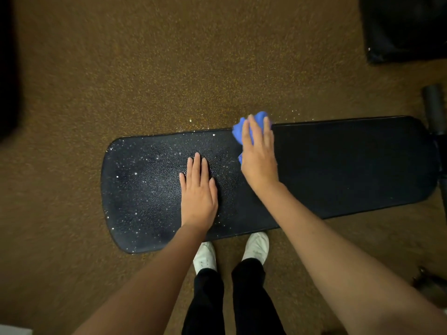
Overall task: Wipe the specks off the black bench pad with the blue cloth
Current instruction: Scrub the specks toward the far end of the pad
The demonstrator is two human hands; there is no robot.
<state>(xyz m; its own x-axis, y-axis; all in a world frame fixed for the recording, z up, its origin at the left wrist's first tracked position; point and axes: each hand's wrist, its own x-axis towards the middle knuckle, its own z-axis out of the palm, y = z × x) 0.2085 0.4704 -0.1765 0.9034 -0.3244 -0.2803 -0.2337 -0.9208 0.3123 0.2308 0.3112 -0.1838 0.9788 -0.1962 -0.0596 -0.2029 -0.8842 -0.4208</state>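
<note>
The long black bench pad [338, 165] lies across the view. Its left half is strewn with shiny specks [135, 174]; its right half looks dark and bare of them. My right hand [258, 153] presses flat on the bunched blue cloth [238, 131] at the pad's far edge near the middle, fingers straight over the cloth, which sticks out beyond the fingertips and beside the thumb. My left hand [198, 192] rests palm down on the speckled part of the pad, fingers straight, holding nothing.
Brown speckled floor [121, 68] surrounds the bench, with glittering specks on it just beyond the pad's far edge. A black object [406, 27] sits at the top right, a dark roller [435, 107] at the bench's right end. My white shoes [256, 246] stand under the near edge.
</note>
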